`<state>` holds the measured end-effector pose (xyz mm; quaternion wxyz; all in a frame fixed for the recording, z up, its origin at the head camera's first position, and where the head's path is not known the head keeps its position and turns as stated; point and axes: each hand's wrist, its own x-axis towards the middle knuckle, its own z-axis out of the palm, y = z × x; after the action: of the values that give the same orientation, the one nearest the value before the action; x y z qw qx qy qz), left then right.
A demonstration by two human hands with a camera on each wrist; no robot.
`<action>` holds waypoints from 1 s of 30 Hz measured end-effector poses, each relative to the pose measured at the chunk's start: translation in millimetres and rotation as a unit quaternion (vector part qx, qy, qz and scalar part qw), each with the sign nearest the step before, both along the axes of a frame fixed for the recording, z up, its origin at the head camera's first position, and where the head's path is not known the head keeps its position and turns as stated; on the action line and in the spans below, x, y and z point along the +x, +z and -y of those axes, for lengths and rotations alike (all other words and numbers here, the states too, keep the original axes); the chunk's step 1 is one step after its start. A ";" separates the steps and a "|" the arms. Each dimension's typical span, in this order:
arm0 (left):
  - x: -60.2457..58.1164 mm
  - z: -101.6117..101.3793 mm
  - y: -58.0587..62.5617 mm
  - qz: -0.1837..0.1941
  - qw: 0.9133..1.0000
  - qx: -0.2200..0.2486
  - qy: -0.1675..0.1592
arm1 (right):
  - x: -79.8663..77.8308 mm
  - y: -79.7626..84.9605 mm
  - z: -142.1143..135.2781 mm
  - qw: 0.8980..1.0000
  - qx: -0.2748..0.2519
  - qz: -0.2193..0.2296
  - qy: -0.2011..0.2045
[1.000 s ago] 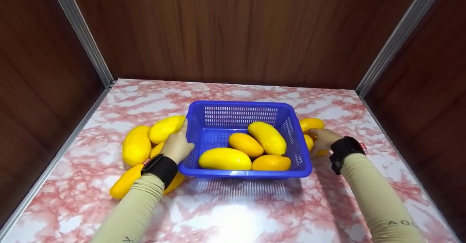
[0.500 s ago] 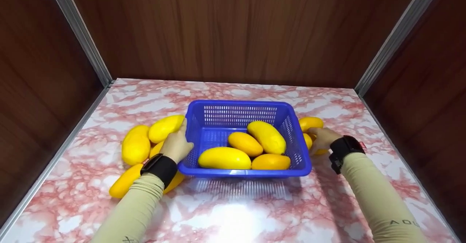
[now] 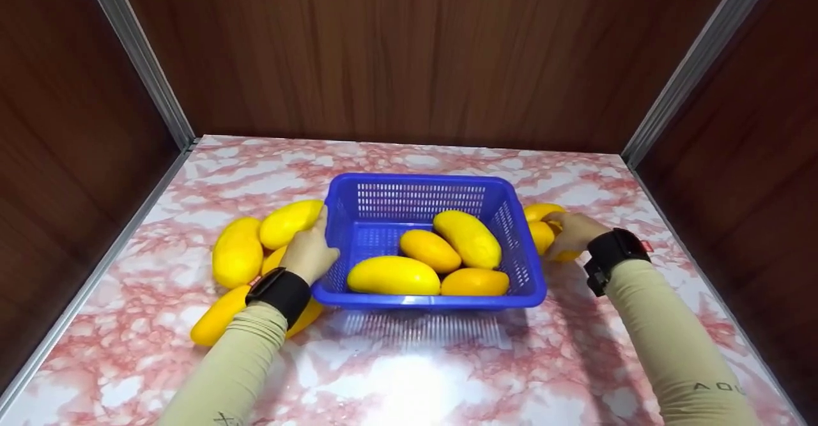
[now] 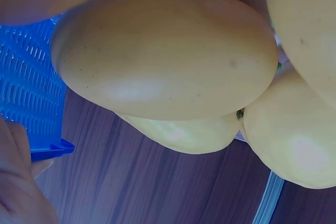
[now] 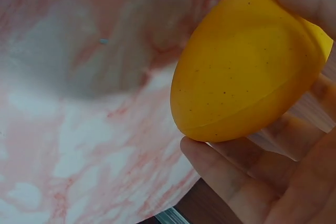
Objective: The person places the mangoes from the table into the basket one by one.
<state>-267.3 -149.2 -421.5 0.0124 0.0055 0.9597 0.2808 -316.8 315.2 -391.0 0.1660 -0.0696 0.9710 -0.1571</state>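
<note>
A blue plastic basket (image 3: 428, 301) stands mid-table with several yellow mangoes inside, among them a long mango (image 3: 393, 276) at the front. My left hand (image 3: 310, 255) holds the basket's left rim; the left wrist view shows the hand (image 4: 21, 182) at the rim's corner. To the right of the basket, my right hand (image 3: 575, 231) grips an orange-yellow mango. In the right wrist view, thumb and fingers (image 5: 226, 177) wrap around that mango (image 5: 241, 72). Another mango (image 3: 541, 237) lies between the right hand and the basket wall, and a third mango (image 3: 543, 211) sits behind it.
Left of the basket several mangoes lie grouped, including one mango (image 3: 238, 252) at the outer side; the left forearm partly covers the group. The table (image 3: 409, 387) has a red-and-white marbled top. Brown wood-grain panels (image 3: 409, 55) enclose its back and sides.
My right hand has shifted slightly right with the mango in its grip, and more of the mango beside the basket shows. The left hand keeps its hold on the basket rim.
</note>
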 end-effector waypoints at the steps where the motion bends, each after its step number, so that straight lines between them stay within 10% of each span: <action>1: 0.0 -0.1 -0.2 0.000 1.000 0.000 0.000 | -0.3 0.9 -1.1 1.000 0.000 -0.004 0.001; 30: 0.4 0.2 -0.7 -0.004 1.000 0.001 0.000 | -0.7 37.6 3.7 0.995 -0.018 -0.094 -0.028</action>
<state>-266.9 -149.4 -422.1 0.0086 0.0069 0.9593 0.2822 -317.5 311.4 -353.4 0.0678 -0.0594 0.9810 -0.1719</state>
